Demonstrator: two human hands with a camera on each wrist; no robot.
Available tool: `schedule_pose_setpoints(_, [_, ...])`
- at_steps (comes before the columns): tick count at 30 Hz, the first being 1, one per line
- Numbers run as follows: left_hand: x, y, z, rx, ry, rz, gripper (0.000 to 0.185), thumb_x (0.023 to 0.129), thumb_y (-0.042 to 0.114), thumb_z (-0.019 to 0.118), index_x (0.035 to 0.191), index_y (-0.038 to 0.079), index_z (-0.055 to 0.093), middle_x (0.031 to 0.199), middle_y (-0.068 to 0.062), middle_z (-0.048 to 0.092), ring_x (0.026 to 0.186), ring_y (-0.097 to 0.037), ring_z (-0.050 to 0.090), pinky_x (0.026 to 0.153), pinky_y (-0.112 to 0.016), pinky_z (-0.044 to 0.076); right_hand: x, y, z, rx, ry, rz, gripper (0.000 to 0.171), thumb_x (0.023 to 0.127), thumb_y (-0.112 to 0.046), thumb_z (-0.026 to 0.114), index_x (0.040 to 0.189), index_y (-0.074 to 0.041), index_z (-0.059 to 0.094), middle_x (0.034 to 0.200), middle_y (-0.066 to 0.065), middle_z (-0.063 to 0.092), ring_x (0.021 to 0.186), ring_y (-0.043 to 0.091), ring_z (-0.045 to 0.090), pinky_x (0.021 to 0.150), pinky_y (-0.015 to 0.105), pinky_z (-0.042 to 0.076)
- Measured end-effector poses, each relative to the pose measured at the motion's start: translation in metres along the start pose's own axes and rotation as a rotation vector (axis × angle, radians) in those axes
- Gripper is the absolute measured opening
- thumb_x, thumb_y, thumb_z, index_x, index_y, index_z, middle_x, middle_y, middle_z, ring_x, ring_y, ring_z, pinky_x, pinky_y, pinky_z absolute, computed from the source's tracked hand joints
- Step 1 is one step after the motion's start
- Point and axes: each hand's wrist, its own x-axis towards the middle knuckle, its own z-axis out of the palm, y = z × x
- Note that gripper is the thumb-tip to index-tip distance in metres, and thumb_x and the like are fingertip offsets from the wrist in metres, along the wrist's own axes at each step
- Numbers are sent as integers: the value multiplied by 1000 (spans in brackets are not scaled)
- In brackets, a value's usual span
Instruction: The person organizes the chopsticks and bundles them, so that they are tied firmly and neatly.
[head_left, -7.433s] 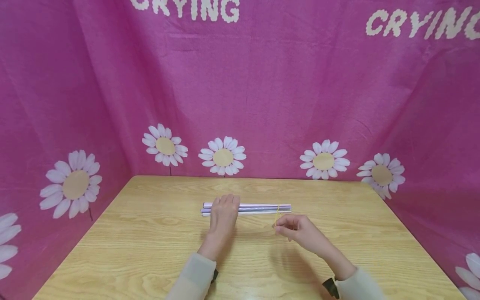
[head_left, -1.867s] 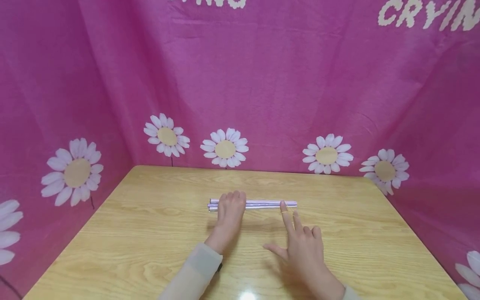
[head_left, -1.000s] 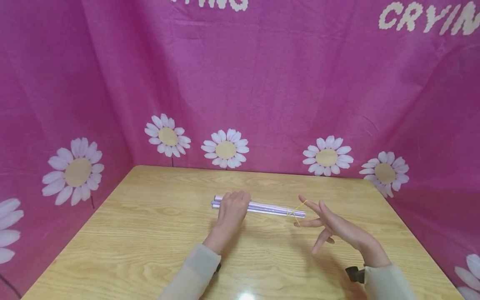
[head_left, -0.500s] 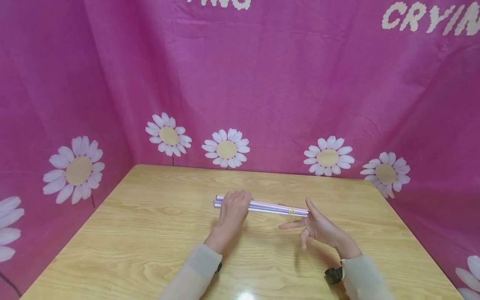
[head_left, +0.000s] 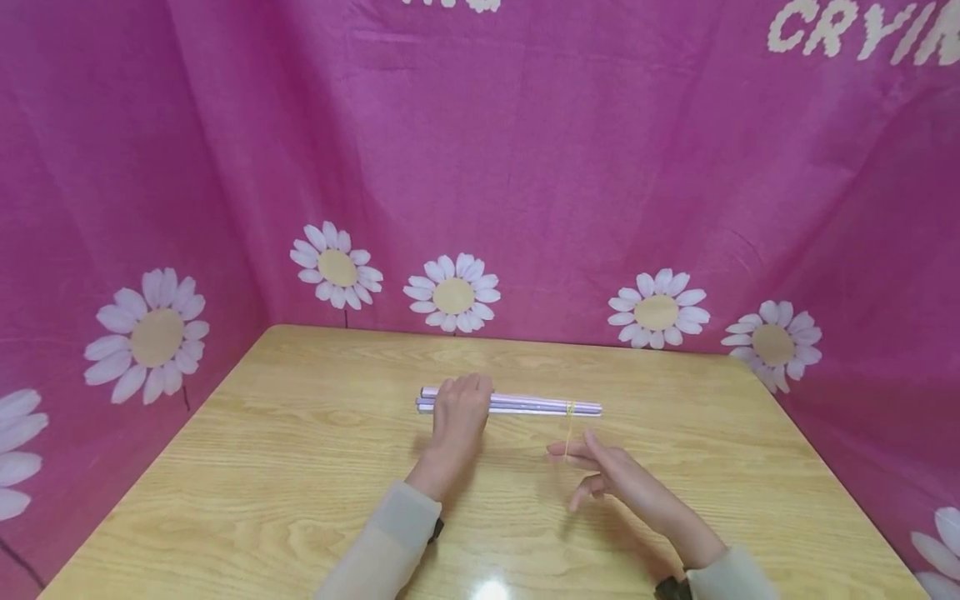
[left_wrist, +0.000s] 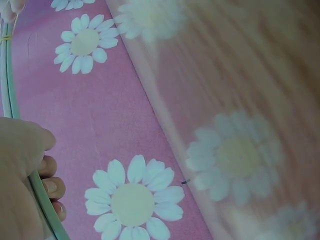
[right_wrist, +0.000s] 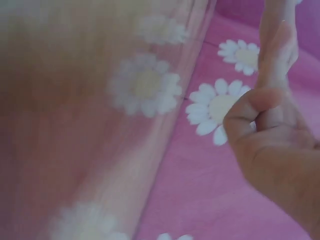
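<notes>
A bundle of purple and white chopsticks (head_left: 528, 404) is held level just over the table, and my left hand (head_left: 460, 410) grips it near its left end. In the left wrist view, the fingers of that hand (left_wrist: 20, 175) curl round the sticks (left_wrist: 45, 205). A yellow rubber band (head_left: 570, 408) wraps the bundle near its right end. One loop of it stretches down to the outstretched fingers of my right hand (head_left: 611, 475), which is below the bundle. The lower fingers of this hand (right_wrist: 275, 135) bend in the right wrist view; the band is not visible there.
The light wooden table (head_left: 285, 467) spreads beneath both hands. A pink cloth (head_left: 525, 167) with printed daisies hangs around its back and sides. A bright light reflection (head_left: 491, 590) shows near the front edge.
The right hand has turned and passed from the bundle's right end to below it, drawing the band's loop downward. The band now wraps the chopsticks. The left hand keeps its grip.
</notes>
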Motion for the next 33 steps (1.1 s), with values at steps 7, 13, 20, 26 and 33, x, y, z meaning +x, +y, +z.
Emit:
schedule_pose_setpoints(7, [-2,-2,1,-8,10,-20,25,72,1,76,85,14,60,68,6,59,58,-7,47,55,-18,25,-17,0,28,-74,-12,-32,42,103,-27,47,137,-2,51,133,20,59,80,14,67,89,32,49])
schedule_pose_setpoints(13, [-4,-1,1,17,-8,-5,21,75,7,78,83,14,60,65,5,59,56,-7,49,53,-18,28,-27,2,44,-424,45,-293,30,98,-18,55,127,-9,61,123,14,66,86,-3,54,64,19,44])
schedule_pose_setpoints(20, [-6,2,1,48,-114,36,24,71,0,75,78,12,56,63,4,55,52,-8,43,51,-18,27,-23,-1,51,-934,283,-632,46,98,-17,54,144,-18,49,141,-2,59,91,-3,52,80,22,45])
schedule_pose_setpoints(26, [-6,5,0,42,-160,30,22,72,-2,73,76,12,57,61,4,55,51,-8,40,50,-18,25,-4,-1,45,-1461,729,-797,48,106,-42,26,139,-21,53,142,-7,56,84,12,51,74,30,39])
schedule_pose_setpoints(33, [-3,5,-1,52,-173,2,20,74,0,74,75,12,58,62,3,58,52,-9,47,51,-20,28,6,0,51,-1585,1049,-462,79,94,-70,5,145,-24,44,148,4,49,100,29,49,69,38,35])
